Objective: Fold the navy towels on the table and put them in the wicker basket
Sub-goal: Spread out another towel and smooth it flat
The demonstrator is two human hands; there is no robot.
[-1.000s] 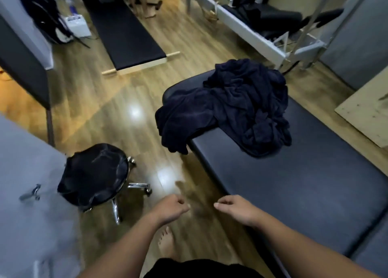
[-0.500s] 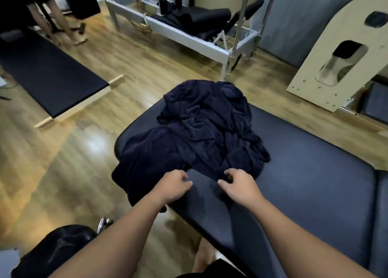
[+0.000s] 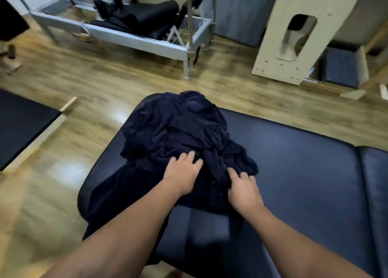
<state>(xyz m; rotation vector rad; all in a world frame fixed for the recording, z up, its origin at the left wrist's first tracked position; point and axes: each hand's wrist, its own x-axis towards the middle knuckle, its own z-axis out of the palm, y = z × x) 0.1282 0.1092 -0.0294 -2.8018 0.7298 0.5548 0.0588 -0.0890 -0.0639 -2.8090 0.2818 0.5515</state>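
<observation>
A crumpled heap of navy towels (image 3: 178, 130) lies on the left end of the dark padded table (image 3: 294, 172), one part hanging over the near left edge. My left hand (image 3: 181, 175) rests flat on the heap with its fingers spread. Just to the right, my right hand (image 3: 243, 188) touches the heap's near right edge; its fingertips press into the cloth, and a pinch cannot be told. No wicker basket is in view.
A metal-framed exercise bed (image 3: 130, 36) stands across the wooden floor behind the table. A pale wooden arched frame (image 3: 294, 36) is at the back right. A black mat (image 3: 23, 122) lies at the left. A person's legs (image 3: 8, 55) show at the far left.
The view has moved closer and over the table. Both hands have moved forward from the table's near edge onto the towel heap, and the left hand's fingers have spread.
</observation>
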